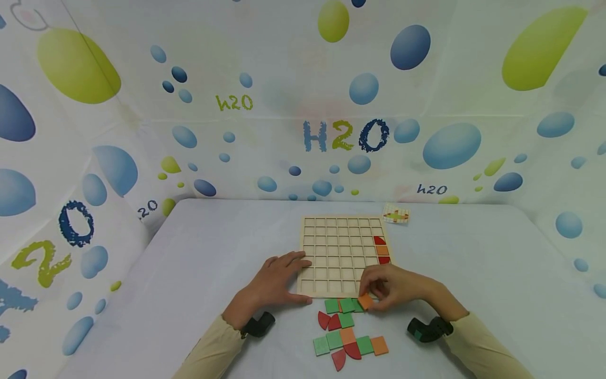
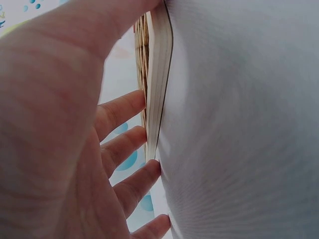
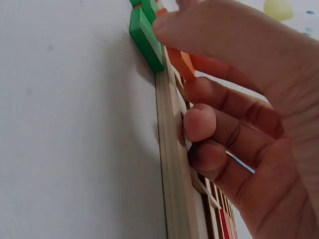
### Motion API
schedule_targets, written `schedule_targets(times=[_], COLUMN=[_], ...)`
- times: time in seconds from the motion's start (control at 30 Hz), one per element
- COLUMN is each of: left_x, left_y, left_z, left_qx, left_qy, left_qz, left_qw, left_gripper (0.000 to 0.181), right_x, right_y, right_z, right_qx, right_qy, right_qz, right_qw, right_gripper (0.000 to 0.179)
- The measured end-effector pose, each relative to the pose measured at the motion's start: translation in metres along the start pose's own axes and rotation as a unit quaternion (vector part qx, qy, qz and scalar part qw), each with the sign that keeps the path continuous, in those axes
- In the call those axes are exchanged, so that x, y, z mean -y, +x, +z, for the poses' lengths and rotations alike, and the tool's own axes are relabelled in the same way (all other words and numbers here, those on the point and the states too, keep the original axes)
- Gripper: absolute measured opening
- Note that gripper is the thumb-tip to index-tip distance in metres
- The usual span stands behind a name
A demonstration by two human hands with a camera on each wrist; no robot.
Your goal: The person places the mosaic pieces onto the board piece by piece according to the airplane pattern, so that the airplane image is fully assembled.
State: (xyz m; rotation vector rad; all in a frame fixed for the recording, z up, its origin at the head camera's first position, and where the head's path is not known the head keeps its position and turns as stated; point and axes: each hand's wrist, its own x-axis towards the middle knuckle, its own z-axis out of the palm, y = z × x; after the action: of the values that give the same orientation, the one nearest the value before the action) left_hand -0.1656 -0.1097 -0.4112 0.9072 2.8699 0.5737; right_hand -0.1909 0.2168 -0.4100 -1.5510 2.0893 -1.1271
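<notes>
A wooden grid board (image 1: 331, 258) lies on the white-covered table, with two red quarter-circle tiles and an orange square tile (image 1: 381, 250) between them in its right column. My right hand (image 1: 395, 287) pinches an orange square tile (image 1: 365, 301) between thumb and fingers, at the board's near right edge. That same orange tile (image 3: 182, 62) shows over the board's rim in the right wrist view, beside a green tile (image 3: 144, 37). With fingers spread, my left hand (image 1: 274, 279) rests at the board's left edge, fingertips on its frame (image 2: 158, 79).
Loose green, orange and red tiles lie in front of the board, among them a green square (image 1: 321, 346), an orange square (image 1: 379, 345) and a red quarter circle (image 1: 339, 360). A small pattern card (image 1: 396, 214) sits by the board's far right corner.
</notes>
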Motion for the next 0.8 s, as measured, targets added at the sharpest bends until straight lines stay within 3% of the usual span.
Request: schedule_targets(times=[0.17, 0.37, 0.8], left_x=[-0.001, 0.0, 0.0], left_y=[0.0, 0.0, 0.0], left_z=[-0.001, -0.001, 0.0], left_qx=[-0.001, -0.002, 0.005], left_qy=[0.002, 0.001, -0.001], left_qz=[0.0, 0.0, -0.007], left_qw=[1.0, 1.0, 1.0], left_gripper=[0.073, 0.073, 0.073], right_x=[-0.002, -0.009, 0.013], right_y=[-0.001, -0.004, -0.002], right_z=[-0.002, -0.003, -0.014], right_qx=[-0.018, -0.054, -0.108], right_qy=[0.014, -0.017, -0.042], right_qz=[0.002, -0.009, -0.028], right_qw=[0.9997, 0.9983, 0.9929], right_gripper=[0.025, 0.03, 0.031])
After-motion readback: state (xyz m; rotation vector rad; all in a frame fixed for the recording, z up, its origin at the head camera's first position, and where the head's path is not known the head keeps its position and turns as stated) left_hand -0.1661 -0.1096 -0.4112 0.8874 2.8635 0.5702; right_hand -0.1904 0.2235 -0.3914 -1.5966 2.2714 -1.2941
